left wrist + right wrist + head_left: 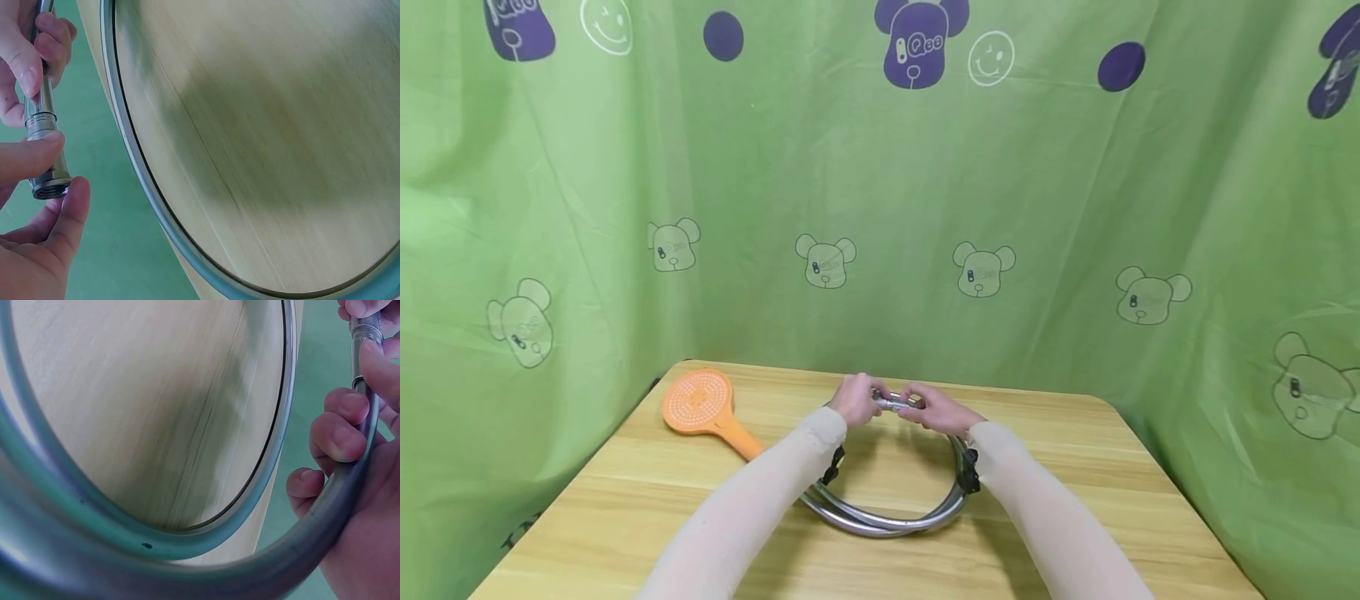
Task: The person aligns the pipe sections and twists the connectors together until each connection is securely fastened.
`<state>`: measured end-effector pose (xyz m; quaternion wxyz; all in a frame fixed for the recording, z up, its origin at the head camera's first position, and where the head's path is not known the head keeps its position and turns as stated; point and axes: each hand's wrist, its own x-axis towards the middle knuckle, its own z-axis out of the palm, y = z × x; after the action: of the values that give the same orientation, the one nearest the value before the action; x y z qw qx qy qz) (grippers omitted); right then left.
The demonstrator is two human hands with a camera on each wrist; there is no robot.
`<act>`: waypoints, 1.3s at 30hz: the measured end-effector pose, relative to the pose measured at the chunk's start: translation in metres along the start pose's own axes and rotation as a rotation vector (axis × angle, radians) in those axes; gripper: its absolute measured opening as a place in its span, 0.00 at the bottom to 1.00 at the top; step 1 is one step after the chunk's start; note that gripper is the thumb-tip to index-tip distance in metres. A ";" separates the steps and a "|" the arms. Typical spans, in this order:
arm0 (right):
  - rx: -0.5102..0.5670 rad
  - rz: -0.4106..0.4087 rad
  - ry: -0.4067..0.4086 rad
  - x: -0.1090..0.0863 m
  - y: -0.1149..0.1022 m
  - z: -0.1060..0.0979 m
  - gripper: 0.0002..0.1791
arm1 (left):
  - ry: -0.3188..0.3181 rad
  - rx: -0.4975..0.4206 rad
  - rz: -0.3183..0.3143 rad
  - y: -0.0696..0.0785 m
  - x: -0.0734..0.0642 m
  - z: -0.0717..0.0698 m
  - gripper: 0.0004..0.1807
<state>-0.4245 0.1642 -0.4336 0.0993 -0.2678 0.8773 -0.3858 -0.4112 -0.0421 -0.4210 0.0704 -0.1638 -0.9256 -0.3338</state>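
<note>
A silvery shower hose lies in loops on the table, its end raised between both hands near the far edge. My left hand pinches a short metal fitting between thumb and fingers; its open, inside-threaded end faces out in the left wrist view. Outer threads show at the fitting's other end, close to the right fingers. With curled fingers my right hand grips the hose just behind its metal end sleeve. An orange shower head rests at the left, its handle's lower end hidden behind the left forearm.
The wooden table has rounded far corners. A green curtain printed with bears hangs close behind it and along both sides. Black wrist cameras sit close over the hose loops.
</note>
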 end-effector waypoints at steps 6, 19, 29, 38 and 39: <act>-0.032 -0.001 -0.018 0.003 0.004 -0.004 0.10 | -0.004 -0.007 -0.017 0.001 0.001 0.000 0.17; 0.001 0.035 -0.047 0.005 0.004 -0.005 0.22 | -0.005 -0.005 0.001 0.002 0.000 0.000 0.17; 0.003 0.003 0.011 -0.001 -0.002 0.000 0.13 | 0.003 0.001 0.004 -0.001 0.000 0.000 0.18; -0.021 0.009 -0.008 -0.001 -0.003 -0.004 0.11 | -0.011 -0.032 -0.021 0.001 0.000 0.000 0.18; -0.022 0.017 -0.011 0.000 -0.002 -0.004 0.11 | -0.012 -0.035 -0.024 0.001 0.000 0.000 0.18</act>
<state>-0.4249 0.1656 -0.4289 0.1044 -0.2638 0.8831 -0.3738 -0.4109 -0.0412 -0.4202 0.0580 -0.1558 -0.9220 -0.3497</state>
